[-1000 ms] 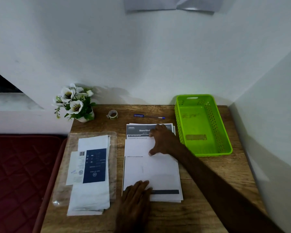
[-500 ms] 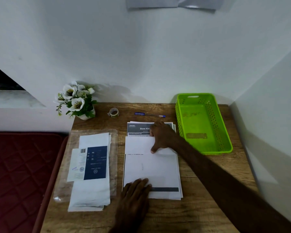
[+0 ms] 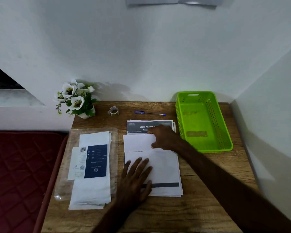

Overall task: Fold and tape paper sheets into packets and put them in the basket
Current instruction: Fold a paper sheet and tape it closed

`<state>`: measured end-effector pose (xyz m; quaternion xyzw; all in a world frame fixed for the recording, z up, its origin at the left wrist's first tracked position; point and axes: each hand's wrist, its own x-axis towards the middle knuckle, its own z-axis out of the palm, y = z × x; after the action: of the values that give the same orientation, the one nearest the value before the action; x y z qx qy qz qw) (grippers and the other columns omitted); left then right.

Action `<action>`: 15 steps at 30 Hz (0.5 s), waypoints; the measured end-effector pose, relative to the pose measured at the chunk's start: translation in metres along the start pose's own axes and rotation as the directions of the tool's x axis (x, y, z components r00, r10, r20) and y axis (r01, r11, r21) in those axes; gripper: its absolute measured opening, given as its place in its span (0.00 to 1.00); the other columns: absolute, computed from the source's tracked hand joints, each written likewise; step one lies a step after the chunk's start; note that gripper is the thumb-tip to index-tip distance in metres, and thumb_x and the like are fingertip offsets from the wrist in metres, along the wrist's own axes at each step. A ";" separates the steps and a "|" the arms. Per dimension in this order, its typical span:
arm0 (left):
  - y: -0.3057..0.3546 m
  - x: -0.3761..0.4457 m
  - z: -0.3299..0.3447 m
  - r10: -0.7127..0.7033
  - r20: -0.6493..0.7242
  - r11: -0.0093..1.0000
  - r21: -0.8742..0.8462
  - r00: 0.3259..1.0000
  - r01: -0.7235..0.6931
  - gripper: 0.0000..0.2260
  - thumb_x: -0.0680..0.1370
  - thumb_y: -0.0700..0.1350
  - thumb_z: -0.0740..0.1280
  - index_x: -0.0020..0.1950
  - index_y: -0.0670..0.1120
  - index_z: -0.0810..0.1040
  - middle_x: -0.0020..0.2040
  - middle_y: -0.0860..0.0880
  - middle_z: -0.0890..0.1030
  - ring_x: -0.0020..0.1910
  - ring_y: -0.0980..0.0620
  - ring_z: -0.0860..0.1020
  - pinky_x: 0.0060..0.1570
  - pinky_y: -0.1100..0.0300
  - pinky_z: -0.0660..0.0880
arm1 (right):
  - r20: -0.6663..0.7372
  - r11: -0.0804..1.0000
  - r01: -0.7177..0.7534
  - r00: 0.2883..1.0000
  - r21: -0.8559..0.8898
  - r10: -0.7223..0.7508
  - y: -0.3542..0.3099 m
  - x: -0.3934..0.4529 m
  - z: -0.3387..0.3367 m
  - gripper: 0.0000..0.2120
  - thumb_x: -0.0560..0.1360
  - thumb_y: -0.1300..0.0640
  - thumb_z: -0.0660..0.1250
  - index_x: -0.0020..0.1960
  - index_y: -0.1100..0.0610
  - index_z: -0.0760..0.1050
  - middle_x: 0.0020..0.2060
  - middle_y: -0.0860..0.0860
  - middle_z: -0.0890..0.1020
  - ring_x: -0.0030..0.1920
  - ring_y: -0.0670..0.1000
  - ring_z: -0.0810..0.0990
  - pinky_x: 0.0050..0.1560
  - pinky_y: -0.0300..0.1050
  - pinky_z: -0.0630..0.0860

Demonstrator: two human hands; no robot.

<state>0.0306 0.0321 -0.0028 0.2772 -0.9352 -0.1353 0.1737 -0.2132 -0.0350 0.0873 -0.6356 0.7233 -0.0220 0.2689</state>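
A stack of paper sheets (image 3: 149, 126) lies in the middle of the wooden table (image 3: 202, 190). Its top sheet (image 3: 165, 165) is folded over, white side up, with the flap's edge reaching near the printed header below it. My right hand (image 3: 165, 138) is on the flap's upper right part, thumb and fingers pinching its edge. Flat on the sheet's lower left lies my left hand (image 3: 136, 179), fingers straight, pressing it down. The green plastic basket (image 3: 207, 149) stands at the right, holding no packets. A tape roll (image 3: 114, 111) sits behind the stack.
A blue pen (image 3: 149, 113) lies beside the tape. White artificial flowers in a pot (image 3: 77, 100) stand at the back left corner. A clear plastic sleeve with white sheets and a blue printed leaflet (image 3: 95, 161) lies left of the stack. A red mattress (image 3: 20, 165) borders the table's left edge.
My left hand slid from the sheet's bottom edge up onto its lower half. My right hand stayed at the flap's upper right, and the flap's edge sits slightly farther up the stack.
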 end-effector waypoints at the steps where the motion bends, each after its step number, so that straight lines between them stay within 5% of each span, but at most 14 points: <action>1: -0.003 0.008 -0.001 -0.004 -0.002 1.000 0.007 1.000 0.004 0.23 0.81 0.57 0.65 0.74 0.49 0.75 0.80 0.49 0.66 0.80 0.47 0.62 0.77 0.37 0.60 | -0.004 1.000 0.005 1.000 0.001 -0.005 0.000 0.000 0.001 0.21 0.68 0.50 0.77 0.60 0.51 0.78 0.59 0.51 0.83 0.61 0.56 0.78 0.65 0.54 0.72; 8: -0.027 0.033 0.009 0.006 0.067 0.995 0.097 0.998 -0.013 0.23 0.84 0.56 0.60 0.77 0.48 0.71 0.81 0.48 0.63 0.82 0.47 0.58 0.75 0.37 0.62 | -0.058 1.000 0.022 0.998 0.016 -0.022 0.000 0.000 0.003 0.20 0.74 0.50 0.72 0.65 0.52 0.78 0.65 0.51 0.80 0.66 0.55 0.75 0.69 0.53 0.68; 15: -0.026 0.030 0.012 0.018 0.028 0.992 0.124 0.999 -0.021 0.22 0.85 0.55 0.57 0.77 0.48 0.71 0.80 0.48 0.66 0.80 0.47 0.62 0.76 0.39 0.62 | -0.116 0.992 0.038 0.993 0.123 -0.024 0.000 -0.008 0.005 0.14 0.76 0.53 0.69 0.61 0.54 0.80 0.61 0.52 0.83 0.61 0.54 0.79 0.58 0.45 0.72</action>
<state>0.0146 -0.0043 -0.0151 0.2764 -0.9467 -0.0789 0.1451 -0.2103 -0.0264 0.0855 -0.6264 0.7247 -0.1078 0.2661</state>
